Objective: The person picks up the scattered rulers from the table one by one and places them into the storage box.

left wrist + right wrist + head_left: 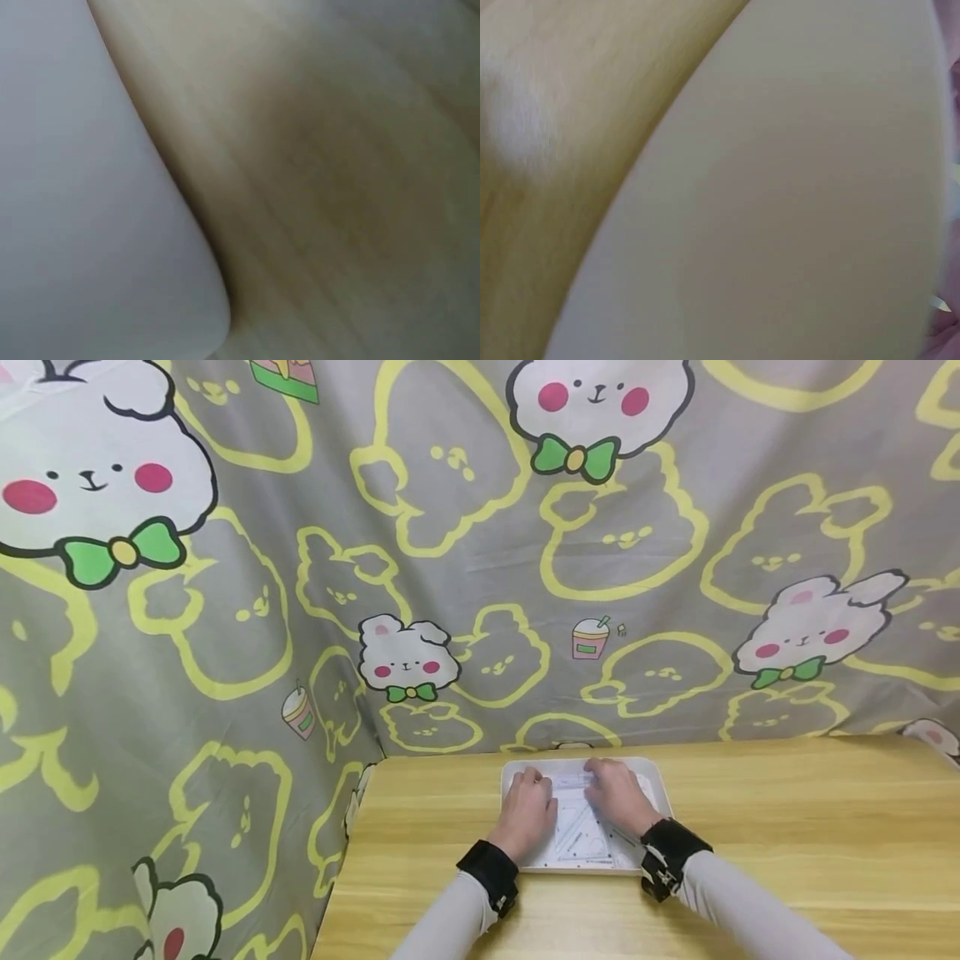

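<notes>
In the head view a shallow white tray (573,869) holds clear plastic drawing tools. Among them lies a transparent set square (581,837) with fine markings. A clear ruler-like strip (572,782) spans the gap between the hands near the tray's far side. My left hand (527,810) reaches over the tray's left side, its curled fingers gripping the strip's left end. At the right end, my right hand (621,795) pinches it with bent fingers. The fingertips are partly hidden. In both wrist views the tray's outer wall (97,195) fills much of the picture.
The tray stands on a wood-grain table (810,827) close to its back edge. Behind and to the left hangs a grey curtain (465,585) printed with rabbits and yellow outlines. Black bands (489,875) circle both wrists.
</notes>
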Demonstrator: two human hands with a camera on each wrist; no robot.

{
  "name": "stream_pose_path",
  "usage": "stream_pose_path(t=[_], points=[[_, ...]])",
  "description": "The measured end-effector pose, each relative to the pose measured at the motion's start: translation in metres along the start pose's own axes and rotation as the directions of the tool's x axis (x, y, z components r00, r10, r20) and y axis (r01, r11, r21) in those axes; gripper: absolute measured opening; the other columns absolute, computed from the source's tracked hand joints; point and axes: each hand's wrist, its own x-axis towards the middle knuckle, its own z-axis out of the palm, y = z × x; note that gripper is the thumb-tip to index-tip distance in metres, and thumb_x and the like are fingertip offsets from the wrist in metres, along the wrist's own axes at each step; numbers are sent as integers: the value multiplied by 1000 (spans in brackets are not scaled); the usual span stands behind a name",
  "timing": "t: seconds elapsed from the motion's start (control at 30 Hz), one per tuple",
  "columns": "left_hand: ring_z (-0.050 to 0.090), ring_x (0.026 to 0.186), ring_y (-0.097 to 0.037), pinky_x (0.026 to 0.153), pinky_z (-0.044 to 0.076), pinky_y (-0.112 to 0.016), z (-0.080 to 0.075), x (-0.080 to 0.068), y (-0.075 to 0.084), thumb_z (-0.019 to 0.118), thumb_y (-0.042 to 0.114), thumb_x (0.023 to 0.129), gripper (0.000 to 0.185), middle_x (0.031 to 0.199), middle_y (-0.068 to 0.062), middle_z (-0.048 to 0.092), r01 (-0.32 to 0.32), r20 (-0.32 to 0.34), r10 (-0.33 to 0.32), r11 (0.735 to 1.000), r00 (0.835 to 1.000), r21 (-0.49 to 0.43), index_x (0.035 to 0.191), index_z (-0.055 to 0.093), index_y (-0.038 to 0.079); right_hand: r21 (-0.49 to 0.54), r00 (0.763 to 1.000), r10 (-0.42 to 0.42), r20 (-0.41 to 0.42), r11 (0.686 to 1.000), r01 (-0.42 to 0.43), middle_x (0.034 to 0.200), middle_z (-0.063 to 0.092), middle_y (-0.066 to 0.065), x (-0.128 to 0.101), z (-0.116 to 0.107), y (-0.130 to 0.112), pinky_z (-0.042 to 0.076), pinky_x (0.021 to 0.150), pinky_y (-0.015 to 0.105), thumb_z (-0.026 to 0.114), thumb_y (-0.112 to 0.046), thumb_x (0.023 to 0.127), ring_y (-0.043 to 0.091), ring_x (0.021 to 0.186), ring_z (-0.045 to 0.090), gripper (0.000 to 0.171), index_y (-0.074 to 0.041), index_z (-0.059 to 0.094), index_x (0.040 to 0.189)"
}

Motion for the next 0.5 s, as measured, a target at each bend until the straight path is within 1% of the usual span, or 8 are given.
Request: stream_pose_path(t=[0.13,0.23,0.33,0.43,0.5], points=[[61,108,-29,96,51,-38,2,-5,1,65,21,102,16,121,-12,64,1,-1,-1,1000,1000,-14,102,72,6,5,1000,0,17,1000,0,104,73,25,-4,-2,-3,58,81,52,76,4,85,39,94,72,31,9,68,114],[61,111,-30,98,52,-38,5,-8,2,62,22,103,18,122,-12,64,-1,-1,1,999,1000,-37,106,71,6,10,999,13,45,1000,-13,108,73,27,-7,-6,-7,58,84,53,73,4,87,41,98,72,31,10,67,118],[61,115,-31,101,52,-39,7,-10,4,60,23,105,23,125,-13,64,7,-5,-7,999,1000,-43,113,70,5,22,998,22,66,999,-24,113,72,29,-8,-10,-12,57,89,55,69,3,91,44,105,70,30,9,66,121],[60,118,-32,104,50,-40,4,-12,4,60,24,105,28,128,-14,63,20,-11,-21,997,1000,-70,120,69,3,31,998,16,68,999,-18,119,70,29,-11,-17,-17,55,94,58,67,2,95,45,112,68,28,9,66,123],[60,119,-32,105,49,-41,-2,-15,2,61,24,104,30,129,-14,63,28,-34,-32,994,999,-101,123,69,3,39,999,-7,46,999,5,121,70,29,-14,-23,-22,54,95,59,67,0,96,46,114,67,28,8,67,123]])
